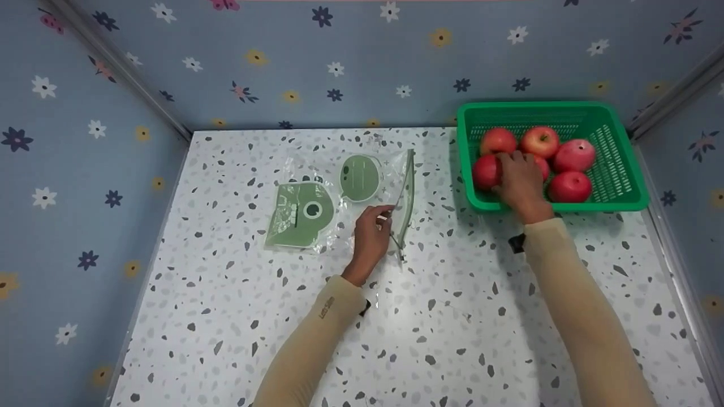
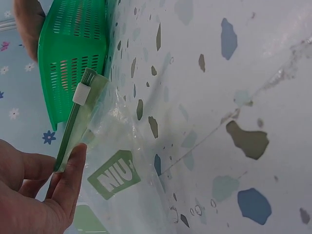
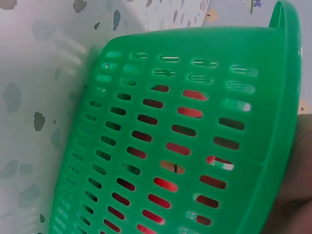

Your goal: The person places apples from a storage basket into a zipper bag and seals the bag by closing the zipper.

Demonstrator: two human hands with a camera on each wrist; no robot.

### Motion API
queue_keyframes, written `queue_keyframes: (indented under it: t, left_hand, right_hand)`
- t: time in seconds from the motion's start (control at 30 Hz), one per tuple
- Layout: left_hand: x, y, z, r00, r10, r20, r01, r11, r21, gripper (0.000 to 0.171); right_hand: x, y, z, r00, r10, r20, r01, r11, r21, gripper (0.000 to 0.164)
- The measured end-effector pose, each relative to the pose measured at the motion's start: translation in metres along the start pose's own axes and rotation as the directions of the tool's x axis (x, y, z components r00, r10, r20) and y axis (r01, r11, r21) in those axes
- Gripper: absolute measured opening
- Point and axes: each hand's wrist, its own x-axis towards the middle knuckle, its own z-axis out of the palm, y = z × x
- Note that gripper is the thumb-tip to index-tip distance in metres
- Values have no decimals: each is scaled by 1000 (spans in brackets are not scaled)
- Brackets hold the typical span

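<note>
My left hand (image 1: 371,237) pinches the green zip edge of a clear plastic slider bag (image 1: 390,169) between thumb and fingers. The bag lies flat on the table with green cartoon shapes printed on it. A white slider (image 2: 82,93) sits on its zip edge in the left wrist view. My right hand (image 1: 521,183) reaches over the front rim of the green basket (image 1: 613,206). Its thumb and fingers touch a red apple (image 1: 485,172); another apple (image 1: 542,165) is partly covered by the hand. The right fingertips are hidden, so their hold is unclear.
Several other apples (image 1: 570,187) lie in the basket, which stands at the back right of the speckled table (image 1: 430,339). Flower-patterned panels (image 1: 350,62) close off the back and both sides. The basket's slotted wall fills much of the right wrist view.
</note>
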Motion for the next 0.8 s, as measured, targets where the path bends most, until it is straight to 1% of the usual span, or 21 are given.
queue_keyframes:
  t: [0.1,0.33,0.47,0.67,0.8]
  left_hand:
    - [0,0,0,1000,2,-2,-2,1000,1,27]
    - [1,2,0,1000,-18,-8,19,1000,16,27]
    - [1,1,0,1000,-25,-7,26,999,23,27]
    - [0,1,-1,1000,-11,-10,11,999,32,27]
    - [0,2,-1,1000,-12,-10,13,999,35,27]
  right_hand:
    - [1,1,1,1000,-6,-8,6,1000,-4,62]
    - [4,3,4,999,-27,26,26,999,33,67]
    - [7,2,4,999,-36,40,35,999,20,70]
    - [10,4,5,997,-24,80,24,1000,10,76]
    - [12,5,6,995,-21,95,17,999,37,76]
